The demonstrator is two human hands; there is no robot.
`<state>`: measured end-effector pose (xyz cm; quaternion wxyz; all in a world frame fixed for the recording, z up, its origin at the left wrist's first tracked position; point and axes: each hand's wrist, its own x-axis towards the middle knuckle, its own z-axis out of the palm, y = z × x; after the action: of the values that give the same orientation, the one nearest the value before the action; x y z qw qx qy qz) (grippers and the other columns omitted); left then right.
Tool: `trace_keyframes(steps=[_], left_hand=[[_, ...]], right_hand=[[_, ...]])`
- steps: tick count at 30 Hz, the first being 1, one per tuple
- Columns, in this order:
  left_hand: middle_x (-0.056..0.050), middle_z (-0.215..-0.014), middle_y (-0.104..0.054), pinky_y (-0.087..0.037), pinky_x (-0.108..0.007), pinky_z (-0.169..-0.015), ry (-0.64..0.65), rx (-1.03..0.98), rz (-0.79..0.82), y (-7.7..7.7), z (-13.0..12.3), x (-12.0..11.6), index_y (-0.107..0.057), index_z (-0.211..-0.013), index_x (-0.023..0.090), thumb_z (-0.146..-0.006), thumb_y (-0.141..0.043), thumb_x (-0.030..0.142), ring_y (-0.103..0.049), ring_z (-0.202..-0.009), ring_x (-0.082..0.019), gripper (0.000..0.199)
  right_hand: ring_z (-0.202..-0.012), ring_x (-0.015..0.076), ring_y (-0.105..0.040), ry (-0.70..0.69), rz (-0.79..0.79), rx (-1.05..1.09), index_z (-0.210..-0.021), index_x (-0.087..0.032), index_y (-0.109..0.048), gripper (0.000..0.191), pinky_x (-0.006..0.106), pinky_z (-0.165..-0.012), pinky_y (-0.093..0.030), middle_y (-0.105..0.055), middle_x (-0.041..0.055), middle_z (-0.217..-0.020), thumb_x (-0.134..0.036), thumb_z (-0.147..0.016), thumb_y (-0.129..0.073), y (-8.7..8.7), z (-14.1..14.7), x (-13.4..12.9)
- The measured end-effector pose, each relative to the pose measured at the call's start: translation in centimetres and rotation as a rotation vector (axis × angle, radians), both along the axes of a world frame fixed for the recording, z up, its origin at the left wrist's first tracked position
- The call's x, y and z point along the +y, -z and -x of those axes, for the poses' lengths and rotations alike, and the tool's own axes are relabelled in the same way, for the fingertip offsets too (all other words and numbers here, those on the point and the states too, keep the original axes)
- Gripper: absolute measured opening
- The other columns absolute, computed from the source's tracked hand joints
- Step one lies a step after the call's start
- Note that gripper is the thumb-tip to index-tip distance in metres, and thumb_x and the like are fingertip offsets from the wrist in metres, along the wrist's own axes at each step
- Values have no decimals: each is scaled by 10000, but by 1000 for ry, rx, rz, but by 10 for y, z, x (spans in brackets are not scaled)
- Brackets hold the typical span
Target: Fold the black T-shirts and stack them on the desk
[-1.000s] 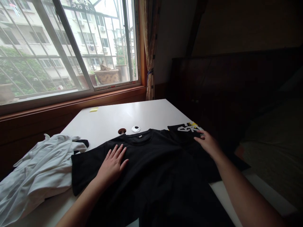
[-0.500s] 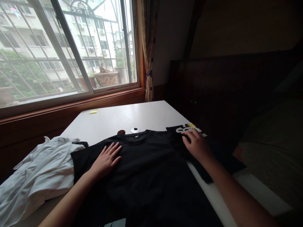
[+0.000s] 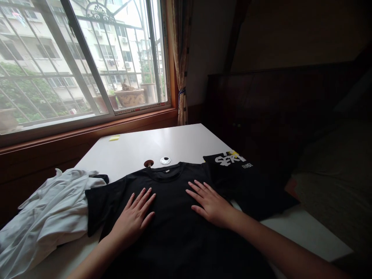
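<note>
A black T-shirt [image 3: 174,228] lies spread on the white table, its neckline toward the window. My left hand [image 3: 135,215] rests flat on the left chest of the shirt, fingers spread. On the right chest lies my right hand [image 3: 210,203], also flat with the fingers apart. Neither hand grips anything. Just past the shirt's right shoulder is a dark garment [image 3: 255,186] with white and yellow lettering. The lower part of the T-shirt runs out of view at the bottom.
A rumpled white garment [image 3: 58,209] is heaped at the left of the table [image 3: 186,139]. Beyond the neckline are a round hole [image 3: 148,163] and a silvery ring [image 3: 165,160]. A yellow note [image 3: 114,138] sits at the far left corner. Behind stand a window and a curtain [image 3: 182,77].
My right hand has come off the lettered garment and moved left onto the T-shirt's chest. My left hand has slid a little down and right. The shirt has shifted slightly toward me.
</note>
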<state>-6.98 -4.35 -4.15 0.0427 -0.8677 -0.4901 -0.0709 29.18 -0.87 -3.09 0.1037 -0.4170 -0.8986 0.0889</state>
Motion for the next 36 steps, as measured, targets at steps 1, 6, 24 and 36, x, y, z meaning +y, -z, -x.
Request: trace_keyframes(steps=[1, 6, 24, 36], left_hand=[[-36, -1644, -256, -224, -564, -1219, -2, -1, -3, 1, 0, -6, -206, -1590, 343, -1037, -405, 501, -262, -1506, -303, 608], [-41, -1640, -261, -274, -592, -1194, -34, -12, 53, -2, -3, -18, -246, -1587, 314, -1029, -383, 548, -253, -1506, -321, 620], [-92, -1659, -141, -156, -502, -1235, -431, -32, 127, -4, -10, 110, -243, -1590, 134, -1027, -223, 606, -121, -1543, -265, 734], [-57, -1664, -103, -123, -484, -1245, -420, -14, 142, 0, 0, 138, -190, -1601, 146, -1019, -186, 639, -84, -1548, -235, 763]], right_hand=[[-1538, 290, -152, -4, 6, -1, -1574, -365, -287, 608, 543, -1241, -163, -193, 0, -1670, -572, -1013, -394, -1, -2, -5], [-1535, 283, -172, -18, 31, -14, -1579, -371, -269, 618, 531, -1243, -181, -199, -12, -1668, -586, -1011, -383, -5, -5, -17], [-1545, 263, -121, 208, 52, -68, -1596, -157, -255, 810, 461, -1253, -91, -178, 87, -1669, -681, -981, -197, 4, 48, 119], [-1546, 226, -127, 273, 31, -79, -1603, -132, -217, 833, 427, -1253, -86, -153, 68, -1675, -682, -978, -179, 15, 45, 155]])
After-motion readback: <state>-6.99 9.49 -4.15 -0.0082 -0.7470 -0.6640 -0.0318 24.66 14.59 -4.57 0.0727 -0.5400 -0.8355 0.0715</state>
